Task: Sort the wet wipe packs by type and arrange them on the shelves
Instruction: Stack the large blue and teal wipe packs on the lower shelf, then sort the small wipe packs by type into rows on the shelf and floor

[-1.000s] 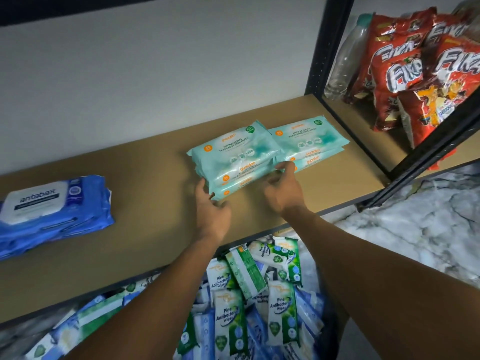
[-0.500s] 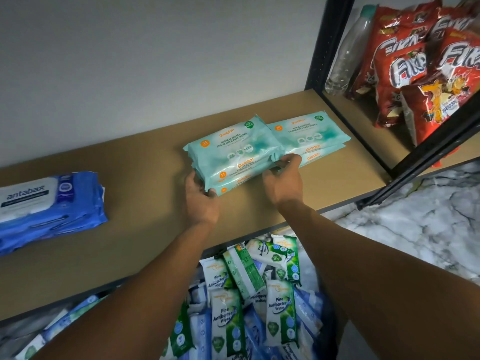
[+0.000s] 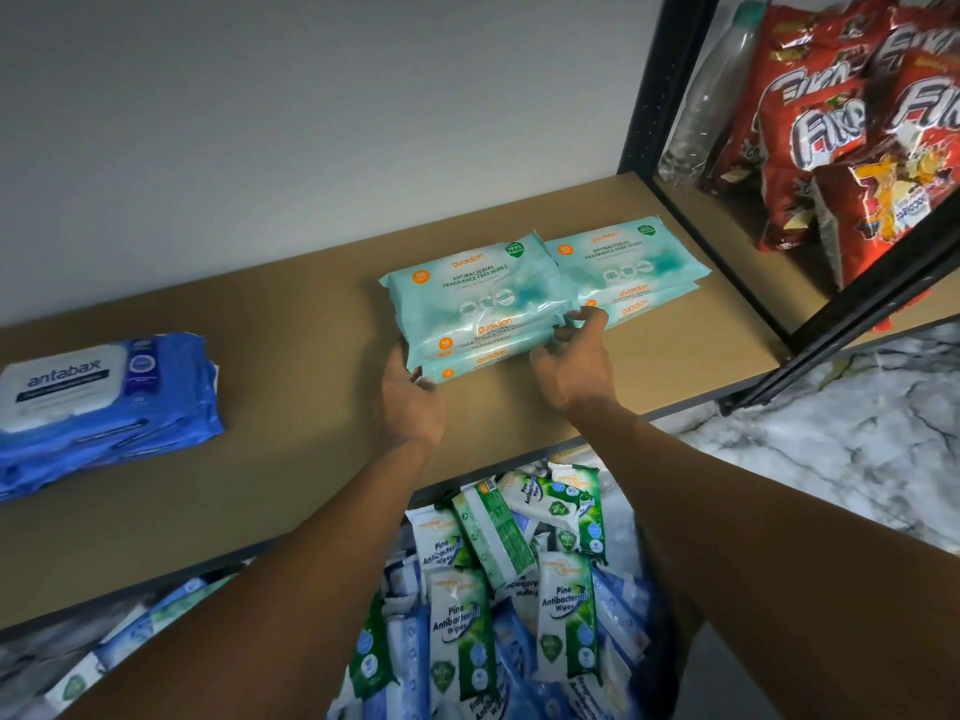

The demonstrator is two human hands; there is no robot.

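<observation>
Head, hands (image 3: 410,402) (image 3: 571,366) curled, clasping teal stack (image 3: 478,304)

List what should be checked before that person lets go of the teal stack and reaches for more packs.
1. Grip: left hand and right hand hold the front corners of the held teal stack: ok.
2. Type match: the neighbouring teal stack bears the same guardian print: ok.
3. Held stack fully down on the shelf board: cannot tell; the fingers hide its front corners.
4. Blue antabax stack lies apart, far along the board: ok.
5. Sorting finished: not ok; a mixed pile of packs lies below the shelf.
</observation>
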